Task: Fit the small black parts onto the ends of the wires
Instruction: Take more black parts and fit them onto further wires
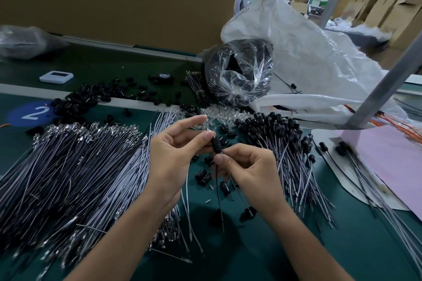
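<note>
Right above the right hand pinching a thin dark wire, left hand pinches a stubby glossy black part.

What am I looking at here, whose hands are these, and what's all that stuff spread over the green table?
There is no machine here. This is one picture from a camera worn on a person's head, looking down at their own two bare hands. The left hand pinches a small black part. The right hand pinches a thin wire just under that part, and the wire hangs down toward the green table. On the left lies a big heap of wires that have no black parts on them. On the right is a finished heap, wires with black parts on their ends. Loose black parts are scattered farther back, and a clear bag seems to hold more. A pink sheet lies at the right edge.
</note>
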`<state>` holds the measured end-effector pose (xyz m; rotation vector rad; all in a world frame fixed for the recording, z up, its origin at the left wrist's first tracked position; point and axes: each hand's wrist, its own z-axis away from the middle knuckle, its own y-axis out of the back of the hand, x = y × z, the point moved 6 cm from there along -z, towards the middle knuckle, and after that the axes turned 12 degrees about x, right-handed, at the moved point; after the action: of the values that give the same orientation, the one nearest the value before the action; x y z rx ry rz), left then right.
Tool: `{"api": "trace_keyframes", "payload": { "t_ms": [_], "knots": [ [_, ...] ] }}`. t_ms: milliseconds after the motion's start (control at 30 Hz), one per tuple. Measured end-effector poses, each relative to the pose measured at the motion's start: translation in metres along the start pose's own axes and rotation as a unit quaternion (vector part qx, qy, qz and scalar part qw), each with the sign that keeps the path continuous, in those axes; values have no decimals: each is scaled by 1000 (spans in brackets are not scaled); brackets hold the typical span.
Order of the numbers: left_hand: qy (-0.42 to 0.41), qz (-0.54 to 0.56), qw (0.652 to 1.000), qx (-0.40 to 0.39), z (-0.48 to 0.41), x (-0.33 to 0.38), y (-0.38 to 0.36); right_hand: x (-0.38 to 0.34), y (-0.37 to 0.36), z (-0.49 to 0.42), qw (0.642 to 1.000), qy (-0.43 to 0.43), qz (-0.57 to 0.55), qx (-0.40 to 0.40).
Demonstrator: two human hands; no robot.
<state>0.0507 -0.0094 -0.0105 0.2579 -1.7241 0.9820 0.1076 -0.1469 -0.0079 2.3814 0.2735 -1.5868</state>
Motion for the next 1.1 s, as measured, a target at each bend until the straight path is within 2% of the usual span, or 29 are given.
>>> {"api": "trace_keyframes", "payload": {
  "t_ms": [133,300,600,867,1000,1100],
  "knots": [
    [0,5,1000,1,0,0,1,-4,3,0,1000,7,3,25],
    [-36,-59,997,-29,3,-2,-4,-8,10,-4,998,27,28,51],
    [61,-81,991,-82,3,-17,-5,1,9,-5,998,-5,55,42],
    [79,-51,993,-74,3,-19,-4,-2,10,-4,997,-10,15,72],
    [107,-20,991,-73,4,-21,-5,2,11,-4,997,-42,7,69],
    [89,-34,992,-78,4,-19,-6,3,12,-4,996,-64,0,55]
  ]
}}
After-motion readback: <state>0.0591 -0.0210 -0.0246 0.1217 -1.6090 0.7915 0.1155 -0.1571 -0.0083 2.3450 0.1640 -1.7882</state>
